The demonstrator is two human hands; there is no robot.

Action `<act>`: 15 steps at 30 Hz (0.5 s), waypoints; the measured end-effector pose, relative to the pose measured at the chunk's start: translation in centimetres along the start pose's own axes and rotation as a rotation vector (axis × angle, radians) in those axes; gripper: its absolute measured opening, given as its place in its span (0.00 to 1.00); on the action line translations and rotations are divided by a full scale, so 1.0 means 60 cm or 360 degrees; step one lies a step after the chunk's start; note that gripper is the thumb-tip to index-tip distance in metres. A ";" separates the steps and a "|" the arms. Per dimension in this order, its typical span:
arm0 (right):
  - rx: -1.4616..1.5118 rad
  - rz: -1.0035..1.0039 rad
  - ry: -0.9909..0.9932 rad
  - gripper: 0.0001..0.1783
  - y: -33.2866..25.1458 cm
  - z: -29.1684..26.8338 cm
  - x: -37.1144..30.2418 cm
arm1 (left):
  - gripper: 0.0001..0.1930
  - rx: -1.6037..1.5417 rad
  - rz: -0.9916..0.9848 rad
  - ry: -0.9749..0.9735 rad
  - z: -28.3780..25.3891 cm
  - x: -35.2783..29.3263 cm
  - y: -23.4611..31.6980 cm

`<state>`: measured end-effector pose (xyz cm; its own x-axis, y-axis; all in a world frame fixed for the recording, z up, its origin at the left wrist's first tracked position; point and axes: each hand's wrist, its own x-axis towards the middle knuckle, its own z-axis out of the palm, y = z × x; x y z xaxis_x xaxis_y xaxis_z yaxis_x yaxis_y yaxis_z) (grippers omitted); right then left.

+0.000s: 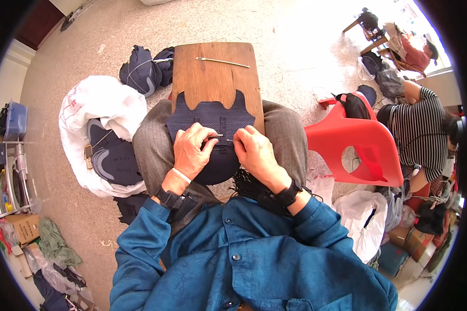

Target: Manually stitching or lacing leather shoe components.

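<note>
A navy textured fabric piece (213, 115) with a scalloped, cut-out outline lies over the near end of a wooden board (218, 78) between my knees. My left hand (192, 150) is closed in a pinch at the fabric, with a slim dark metal tip (216, 136) sticking out from its fingers. Opposite it, my right hand (254, 150) pinches a thin metal-tipped piece (230, 140) against the same fabric. The two tips point toward each other, a small gap apart. Most of both pieces is hidden by my fingers. A long metal needle-like tool (223, 62) rests on the board's far part.
To the left stands a white sack (104, 93) with dark grey-trimmed pieces (114, 155). A tied dark bundle (140, 71) lies beyond it. At right are a red plastic chair (347, 140), a person in stripes (417, 124), white bags (363, 217) and boxes.
</note>
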<state>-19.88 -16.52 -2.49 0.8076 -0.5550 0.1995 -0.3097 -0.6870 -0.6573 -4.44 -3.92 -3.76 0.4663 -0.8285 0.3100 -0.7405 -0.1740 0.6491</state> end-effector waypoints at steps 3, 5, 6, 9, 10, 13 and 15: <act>-0.0072 -0.0096 0.0005 0.03 0.002 0.003 0.010 | 0.08 -0.0024 -0.0041 -0.0101 -0.008 0.000 0.001; -0.0054 -0.0110 0.0016 0.03 0.005 0.002 0.015 | 0.09 -0.0034 -0.0070 -0.0165 -0.010 0.001 0.002; -0.0030 -0.0128 0.0026 0.02 0.007 0.002 0.018 | 0.10 -0.0044 -0.0053 -0.0177 -0.010 0.001 0.001; -0.0048 -0.0158 -0.0034 0.02 0.010 0.002 0.022 | 0.12 -0.0046 -0.0034 -0.0191 -0.010 0.001 -0.001; -0.0049 -0.0158 -0.0033 0.02 0.013 0.004 0.025 | 0.12 -0.0039 -0.0029 -0.0197 -0.010 0.001 -0.001; 0.0227 -0.0021 -0.0225 0.03 0.016 0.014 0.030 | 0.11 -0.0045 -0.0068 -0.0216 -0.010 0.001 0.000; 0.0019 -0.0170 -0.0050 0.03 0.009 0.022 0.022 | 0.11 -0.0056 -0.0065 -0.0206 -0.007 0.000 -0.002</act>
<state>-18.30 -17.00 -3.52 0.8512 -0.4636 0.2461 -0.2151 -0.7358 -0.6421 -4.13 -3.67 -3.53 0.4277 -0.8832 0.1923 -0.7038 -0.1919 0.6839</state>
